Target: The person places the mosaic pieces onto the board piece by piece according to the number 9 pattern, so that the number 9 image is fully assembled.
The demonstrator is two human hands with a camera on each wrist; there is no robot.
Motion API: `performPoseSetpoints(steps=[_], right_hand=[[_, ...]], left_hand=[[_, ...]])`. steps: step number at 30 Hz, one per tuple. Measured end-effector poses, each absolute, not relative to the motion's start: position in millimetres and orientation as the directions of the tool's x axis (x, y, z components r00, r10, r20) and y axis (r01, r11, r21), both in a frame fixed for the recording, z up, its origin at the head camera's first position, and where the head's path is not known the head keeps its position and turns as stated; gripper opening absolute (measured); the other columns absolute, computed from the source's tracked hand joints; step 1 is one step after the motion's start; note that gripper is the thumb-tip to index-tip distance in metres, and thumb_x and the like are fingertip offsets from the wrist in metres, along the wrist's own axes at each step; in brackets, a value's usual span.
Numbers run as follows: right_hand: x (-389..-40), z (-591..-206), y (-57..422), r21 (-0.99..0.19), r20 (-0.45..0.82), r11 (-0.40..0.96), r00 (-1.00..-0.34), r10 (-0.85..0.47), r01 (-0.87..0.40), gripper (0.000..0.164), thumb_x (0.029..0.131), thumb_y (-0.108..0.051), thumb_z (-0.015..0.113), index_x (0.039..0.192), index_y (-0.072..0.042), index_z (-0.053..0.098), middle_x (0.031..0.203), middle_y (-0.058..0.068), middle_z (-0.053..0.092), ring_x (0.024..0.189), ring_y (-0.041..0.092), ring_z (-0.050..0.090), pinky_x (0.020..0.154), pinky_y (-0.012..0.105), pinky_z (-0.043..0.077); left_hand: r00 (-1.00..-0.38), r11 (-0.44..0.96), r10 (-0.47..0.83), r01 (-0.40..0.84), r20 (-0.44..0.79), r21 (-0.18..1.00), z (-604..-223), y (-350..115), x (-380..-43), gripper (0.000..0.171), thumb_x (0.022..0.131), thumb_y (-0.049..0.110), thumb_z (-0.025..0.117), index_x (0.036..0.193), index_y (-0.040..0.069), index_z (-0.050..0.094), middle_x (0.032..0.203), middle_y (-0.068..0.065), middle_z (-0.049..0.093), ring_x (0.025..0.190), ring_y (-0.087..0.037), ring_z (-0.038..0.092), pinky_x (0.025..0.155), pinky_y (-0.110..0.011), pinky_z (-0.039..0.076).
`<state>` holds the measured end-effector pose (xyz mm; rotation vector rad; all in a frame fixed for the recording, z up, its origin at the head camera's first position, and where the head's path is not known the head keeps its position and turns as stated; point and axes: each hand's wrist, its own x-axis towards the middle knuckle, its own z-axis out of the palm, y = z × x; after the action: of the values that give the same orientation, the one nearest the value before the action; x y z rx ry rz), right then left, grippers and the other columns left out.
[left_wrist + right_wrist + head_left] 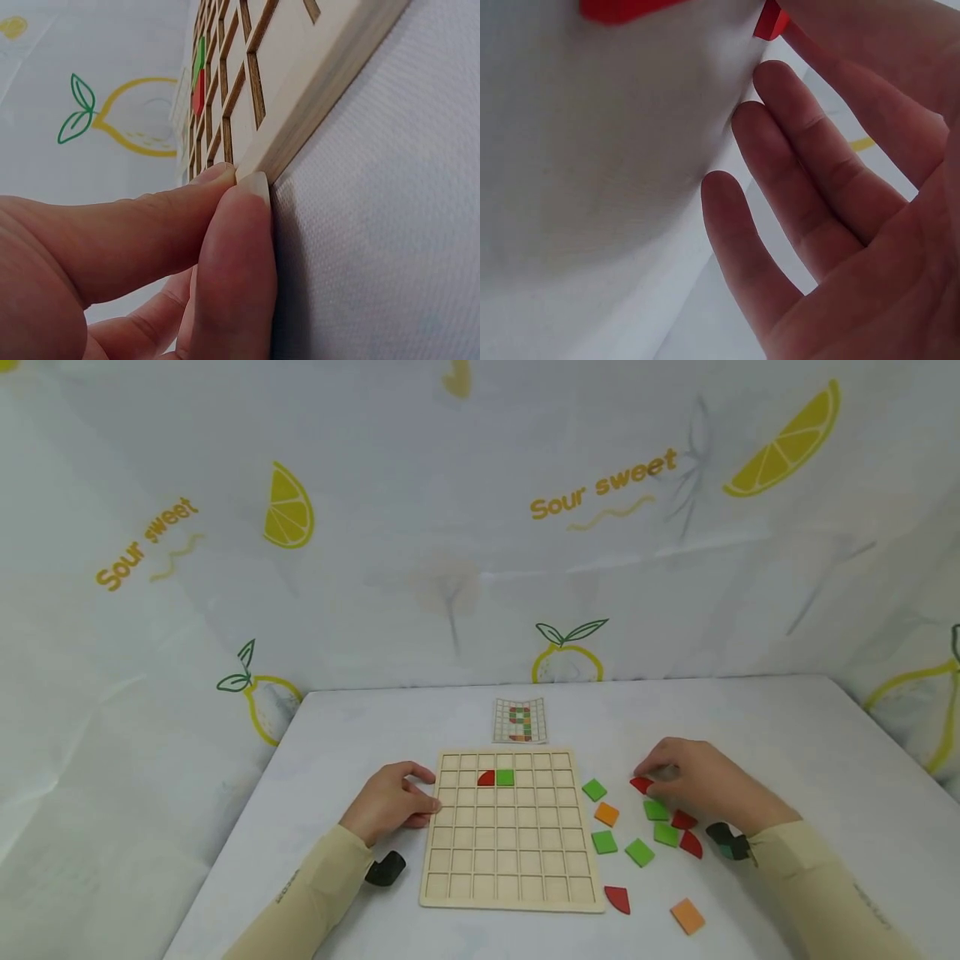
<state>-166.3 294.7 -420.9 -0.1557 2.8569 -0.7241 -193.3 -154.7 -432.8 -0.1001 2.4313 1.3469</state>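
Note:
My left hand (388,797) pinches the left edge of a pale wooden grid board (516,864) between thumb and finger. In the left wrist view the thumb (157,225) lies over the board's frame. One red quarter-circle tile (487,778) and one green square tile (505,777) sit side by side in its second row. To the right of the board, my right hand (705,781) holds another red quarter-circle tile (641,785) between thumb and index finger, low over the table. Its other fingers (780,180) are spread and loosely bent.
A pattern card (520,722) lies behind the board. Several loose tiles are scattered right of the board, among them a green square (640,852), an orange square (687,916) and a red quarter circle (618,899). A lemon-printed cloth (420,568) hangs behind the table.

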Motion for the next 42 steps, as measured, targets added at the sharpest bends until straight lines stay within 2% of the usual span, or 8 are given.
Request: performPoseSetpoints(steps=[7,18,37,42], right_hand=[[-168,-425,292,-0.479,-0.151,0.876,-0.979,-0.137,-0.049,0.019,0.092,-0.018,0.085,0.111,-0.023,0.083,0.113,-0.002,0.073,0.104,0.021,0.063,0.084,0.035,0.058],[-168,-424,290,-0.466,-0.150,0.883,-0.979,-0.137,-0.052,0.019,0.093,-0.026,0.086,0.111,-0.022,0.083,0.111,-0.003,0.073,0.102,0.020,0.062,0.080,0.034,0.057],[-172,-417,283,-0.447,-0.131,0.892,-0.981,-0.146,-0.073,0.022,0.093,-0.024,0.085,0.113,-0.015,0.081,0.113,0.003,0.075,0.098,0.021,0.064,0.080,0.036,0.059],[-171,-419,288,-0.434,-0.148,0.899,-0.980,-0.134,-0.057,0.024,0.093,-0.021,0.084,0.114,-0.011,0.081,0.113,0.005,0.076,0.098,0.022,0.065,0.084,0.044,0.064]], left_hand=[[-0.934,0.546,0.110,-0.229,-0.340,0.806,-432,-157,-192,0.041,0.089,0.011,0.089,0.126,0.008,0.071,0.096,-0.010,0.070,0.073,-0.015,0.073,0.070,-0.027,0.064],[-0.935,0.532,0.124,-0.221,-0.333,0.818,-432,-158,-193,0.042,0.089,0.010,0.089,0.127,0.007,0.071,0.094,-0.010,0.072,0.073,-0.015,0.073,0.068,-0.027,0.064],[-0.940,0.528,0.113,-0.217,-0.321,0.821,-430,-162,-193,0.041,0.089,0.010,0.088,0.127,0.006,0.071,0.095,-0.011,0.071,0.073,-0.015,0.074,0.068,-0.027,0.065],[-0.937,0.531,0.129,-0.211,-0.325,0.821,-431,-158,-193,0.043,0.089,0.011,0.089,0.127,0.007,0.070,0.095,-0.010,0.071,0.073,-0.014,0.074,0.069,-0.027,0.065]])
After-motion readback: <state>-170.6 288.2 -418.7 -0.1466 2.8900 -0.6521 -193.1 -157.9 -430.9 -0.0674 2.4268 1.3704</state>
